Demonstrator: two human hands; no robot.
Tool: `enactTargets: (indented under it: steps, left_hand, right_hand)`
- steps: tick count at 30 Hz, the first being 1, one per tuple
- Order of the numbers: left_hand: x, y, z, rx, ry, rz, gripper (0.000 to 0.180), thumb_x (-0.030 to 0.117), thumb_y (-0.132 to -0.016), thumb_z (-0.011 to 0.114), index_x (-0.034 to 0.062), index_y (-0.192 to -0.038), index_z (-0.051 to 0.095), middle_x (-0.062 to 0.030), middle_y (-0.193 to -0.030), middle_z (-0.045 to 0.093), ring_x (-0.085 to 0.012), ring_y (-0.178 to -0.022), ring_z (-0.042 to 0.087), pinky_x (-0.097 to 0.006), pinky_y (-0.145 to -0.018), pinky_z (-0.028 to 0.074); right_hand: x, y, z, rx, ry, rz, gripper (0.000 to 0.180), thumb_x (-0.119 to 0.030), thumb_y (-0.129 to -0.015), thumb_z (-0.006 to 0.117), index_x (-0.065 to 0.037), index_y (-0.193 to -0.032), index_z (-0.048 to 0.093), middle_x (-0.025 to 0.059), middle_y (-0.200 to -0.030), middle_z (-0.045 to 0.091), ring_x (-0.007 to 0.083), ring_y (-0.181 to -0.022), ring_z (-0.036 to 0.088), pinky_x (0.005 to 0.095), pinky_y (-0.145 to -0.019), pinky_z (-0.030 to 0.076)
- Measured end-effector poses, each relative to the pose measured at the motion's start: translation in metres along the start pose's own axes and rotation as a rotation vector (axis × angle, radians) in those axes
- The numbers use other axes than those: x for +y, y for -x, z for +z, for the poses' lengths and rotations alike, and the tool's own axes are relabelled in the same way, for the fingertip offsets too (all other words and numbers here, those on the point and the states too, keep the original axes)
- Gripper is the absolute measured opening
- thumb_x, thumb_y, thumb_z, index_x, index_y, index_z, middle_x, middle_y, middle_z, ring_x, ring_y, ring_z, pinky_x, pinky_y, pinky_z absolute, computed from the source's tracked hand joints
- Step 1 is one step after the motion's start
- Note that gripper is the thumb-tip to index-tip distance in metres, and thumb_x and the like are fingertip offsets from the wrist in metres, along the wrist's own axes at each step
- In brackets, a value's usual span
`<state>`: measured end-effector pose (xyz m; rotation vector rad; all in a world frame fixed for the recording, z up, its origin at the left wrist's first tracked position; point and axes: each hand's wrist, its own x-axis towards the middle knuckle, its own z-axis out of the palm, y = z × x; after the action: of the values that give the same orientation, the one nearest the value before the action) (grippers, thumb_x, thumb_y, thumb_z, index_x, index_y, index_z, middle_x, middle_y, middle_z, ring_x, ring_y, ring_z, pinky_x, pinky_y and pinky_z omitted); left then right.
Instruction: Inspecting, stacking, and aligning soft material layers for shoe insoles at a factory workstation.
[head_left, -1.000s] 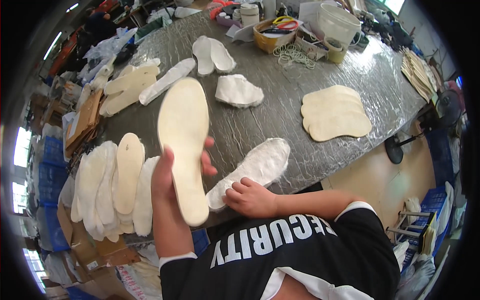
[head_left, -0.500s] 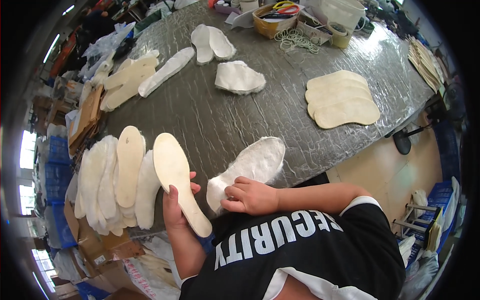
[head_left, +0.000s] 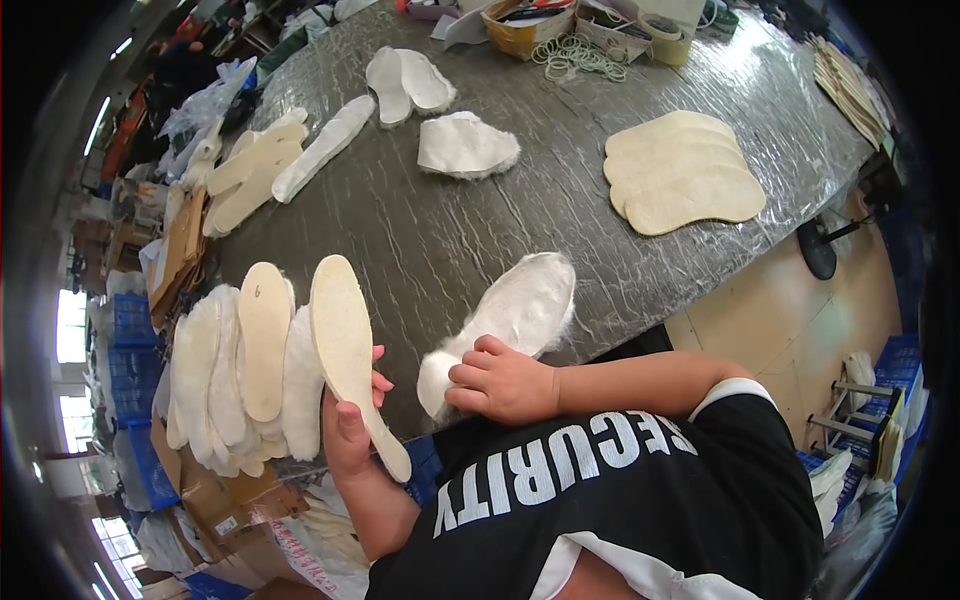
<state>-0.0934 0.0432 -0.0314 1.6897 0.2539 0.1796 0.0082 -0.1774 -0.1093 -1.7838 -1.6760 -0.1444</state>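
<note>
My left hand (head_left: 352, 435) is closed round the narrower part of a flat cream insole (head_left: 342, 315), thumb on its near face. The insole stands nearly upright above the table's front edge. My right hand (head_left: 505, 382) has its curled fingers on the narrow end of a white sole-shaped fleece piece (head_left: 528, 300). Fuzzy fibres stick out along that piece's edges, and its wide end points away from me. My fingertips are partly hidden against it. Left of my left hand lies a row of fluffy white insoles (head_left: 205, 370), with a cream insole (head_left: 265, 340) on top.
Overlapping cream insoles (head_left: 685, 175) lie at the right of the film-covered table (head_left: 400, 240). Farther back are white fleece pieces (head_left: 465, 145), more cream insoles (head_left: 255, 175), a pile of rubber bands (head_left: 580, 58) and a tool basket (head_left: 525, 38). Cardboard (head_left: 180, 250) borders the left edge.
The insole in my left hand has turned a little more upright. My right hand stays at the fleece piece's narrow end, and the view has shifted slightly.
</note>
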Motion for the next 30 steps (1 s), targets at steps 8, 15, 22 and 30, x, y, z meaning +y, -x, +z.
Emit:
enactTargets:
  steps: [8, 15, 22, 30]
  left_hand:
    - [-0.004, 0.011, -0.002, 0.010, 0.002, -0.003, 0.102, 0.082, -0.077, 0.051, -0.0024, -0.134, 0.042, -0.0172, -0.125, 0.057, -0.0096, -0.079, 0.052, -0.023, -0.069, 0.042]
    - [-0.005, 0.016, -0.001, 0.000, -0.054, 0.017, 0.098, 0.079, -0.082, 0.048, -0.0032, -0.135, 0.040, -0.0184, -0.127, 0.055, -0.0123, -0.082, 0.053, -0.025, -0.070, 0.043]
    - [0.004, 0.017, 0.002, -0.046, -0.087, 0.025, 0.095, 0.075, -0.083, 0.054, -0.0033, -0.136, 0.039, -0.0178, -0.129, 0.053, -0.0132, -0.087, 0.053, -0.026, -0.072, 0.041]
    - [0.020, 0.011, 0.026, -0.133, -0.371, 0.049, 0.085, 0.041, -0.060, 0.092, -0.0011, -0.123, 0.054, -0.0163, -0.131, 0.043, -0.0293, -0.116, 0.049, -0.039, -0.101, 0.041]
  right_hand:
    - [0.002, -0.003, 0.011, 0.164, -0.101, 0.050, 0.028, -0.013, -0.076, 0.062, -0.008, -0.103, 0.055, 0.0093, -0.103, 0.054, 0.0268, -0.096, 0.054, 0.0402, -0.086, 0.041]
    - [-0.005, 0.001, 0.011, 0.222, -0.393, 0.268, 0.034, 0.003, -0.075, 0.057, -0.004, -0.108, 0.055, 0.0173, -0.115, 0.055, 0.0368, -0.109, 0.051, 0.0489, -0.100, 0.038]
    - [0.002, 0.000, -0.021, 0.452, -0.456, -0.086, 0.029, 0.004, -0.073, 0.059, -0.002, -0.102, 0.058, 0.0196, -0.114, 0.057, 0.0390, -0.102, 0.057, 0.0469, -0.092, 0.046]
    - [0.091, 0.038, -0.060, 0.432, -0.363, 0.801, 0.029, 0.000, -0.090, 0.051, 0.001, -0.117, 0.060, 0.0140, -0.109, 0.063, 0.0232, -0.097, 0.061, 0.0314, -0.083, 0.049]
